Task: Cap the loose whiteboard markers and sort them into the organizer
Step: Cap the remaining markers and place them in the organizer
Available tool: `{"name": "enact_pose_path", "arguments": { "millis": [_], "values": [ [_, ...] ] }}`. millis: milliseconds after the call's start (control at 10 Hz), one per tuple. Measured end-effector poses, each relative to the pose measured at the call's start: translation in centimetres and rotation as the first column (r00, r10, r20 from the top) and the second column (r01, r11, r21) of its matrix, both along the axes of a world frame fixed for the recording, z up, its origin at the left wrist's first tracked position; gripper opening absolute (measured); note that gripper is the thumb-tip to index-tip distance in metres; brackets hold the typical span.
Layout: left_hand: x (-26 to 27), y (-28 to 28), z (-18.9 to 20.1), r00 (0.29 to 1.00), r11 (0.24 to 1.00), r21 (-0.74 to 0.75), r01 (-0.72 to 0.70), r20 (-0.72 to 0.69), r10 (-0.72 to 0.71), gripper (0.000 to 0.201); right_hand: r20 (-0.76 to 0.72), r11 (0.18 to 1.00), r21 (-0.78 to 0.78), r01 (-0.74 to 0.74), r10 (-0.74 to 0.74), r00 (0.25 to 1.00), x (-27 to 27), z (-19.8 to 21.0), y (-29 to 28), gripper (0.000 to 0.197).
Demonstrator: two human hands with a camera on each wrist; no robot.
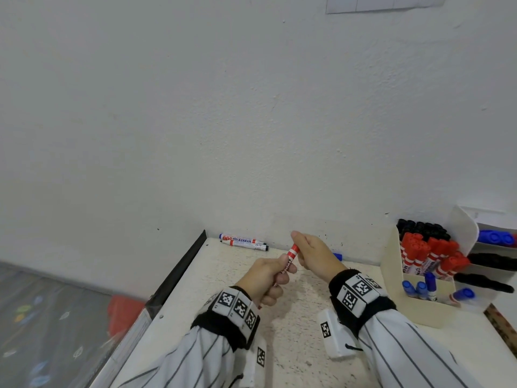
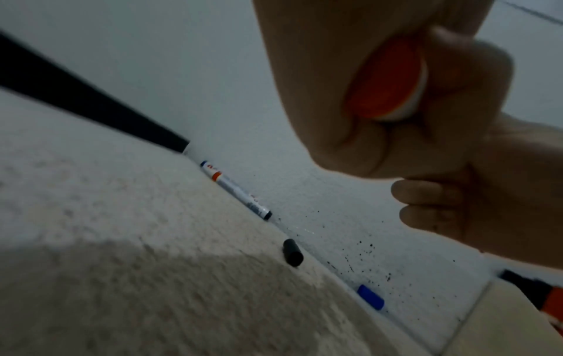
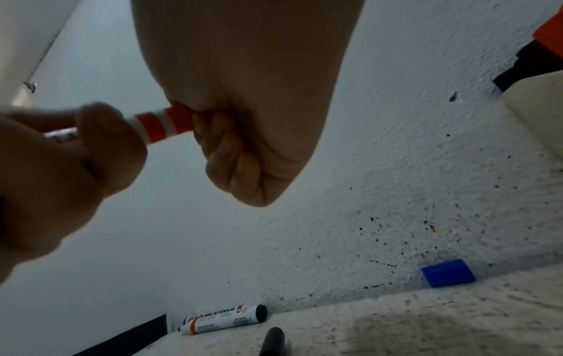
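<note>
Head view puts the red marker (image 1: 291,260) in the air above the table (image 1: 293,331), between both hands: the left hand (image 1: 265,278) is wrapped around its barrel, and the right hand (image 1: 313,254) is clenched over its red cap end. Against the wall lie two uncapped markers (image 1: 243,242), side by side; nearby rest a black cap (image 2: 291,252) and a blue cap (image 3: 448,273). Farther right stands the organizer (image 1: 405,298), holding black, red and blue markers.

Prob. office/classroom: marker organizer (image 1: 391,278), wall notice (image 1: 383,2).
</note>
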State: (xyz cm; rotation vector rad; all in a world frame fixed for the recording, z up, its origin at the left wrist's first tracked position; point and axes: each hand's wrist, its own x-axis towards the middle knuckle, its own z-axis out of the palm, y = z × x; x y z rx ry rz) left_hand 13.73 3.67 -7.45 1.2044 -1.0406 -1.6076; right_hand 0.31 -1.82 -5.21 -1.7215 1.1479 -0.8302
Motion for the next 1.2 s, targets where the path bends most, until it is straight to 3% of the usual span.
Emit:
{"name": "enact_pose_path", "arguments": {
  "millis": [100,200,300,400,500,600,700,800,900,1000,1200],
  "values": [
    [-0.1,-0.2,0.1,0.994,0.997,0.060,0.043,-0.099,-0.037,0.033,0.021,0.999,0.010,-0.044,0.043,0.999,-0.1,0.1,0.1,0.037],
    [-0.9,-0.8,-0.2,0.998,0.999,-0.043,0.010,-0.055,-0.012,0.033,-0.040,0.998,-0.053,-0.026,0.024,0.999,-0.5,0.6,-0.1,0.034],
    [-1.6,-2.2,0.0,0.991,0.993,-0.121,0.001,0.132,0.015,0.044,-0.014,0.986,-0.152,0.074,-0.078,0.997,-1.7,1.6,-0.1,0.028],
    [-0.8,-4.1,0.0,0.875,0.994,-0.112,0.003,0.481,0.052,0.055,0.089,0.956,-0.215,0.200,-0.185,0.979,-3.8,2.5,0.1,0.016],
    [1.3,-6.1,-1.4,0.563,0.996,-0.057,0.073,0.826,0.006,0.048,0.165,0.897,-0.270,0.351,-0.316,0.934,-6.7,3.7,0.2,0.005],
    [2.6,-7.4,-2.4,0.314,0.997,0.003,0.081,0.949,-0.028,0.047,0.156,0.814,-0.366,0.451,-0.424,0.892,-10.1,4.9,0.2,0.004],
    [3.4,-8.3,-2.9,0.180,0.996,0.025,0.088,0.983,-0.041,0.051,0.060,0.762,-0.439,0.476,-0.504,0.862,-13.2,6.2,0.5,0.013],
    [3.6,-8.8,-3.3,0.128,0.997,0.013,0.079,0.992,-0.024,0.056,-0.056,0.723,-0.463,0.513,-0.602,0.797,-16.2,7.0,0.9,0.020],
    [4.0,-9.0,-3.5,0.072,0.996,0.033,0.087,0.997,-0.039,0.059,-0.070,0.706,-0.457,0.542,-0.635,0.769,-18.3,7.0,1.4,0.017],
    [7.4,-14.4,-9.6,-0.121,0.982,0.094,0.165,0.990,-0.075,0.063,-0.070,0.682,-0.484,0.548,-0.655,0.752,-19.3,6.7,1.6,0.018],
    [5.5,-10.2,-4.7,-0.145,0.988,0.112,0.105,0.985,-0.097,0.060,0.020,0.601,-0.568,0.562,-0.673,0.740,-19.6,6.2,1.3,0.018]
  ]
}}
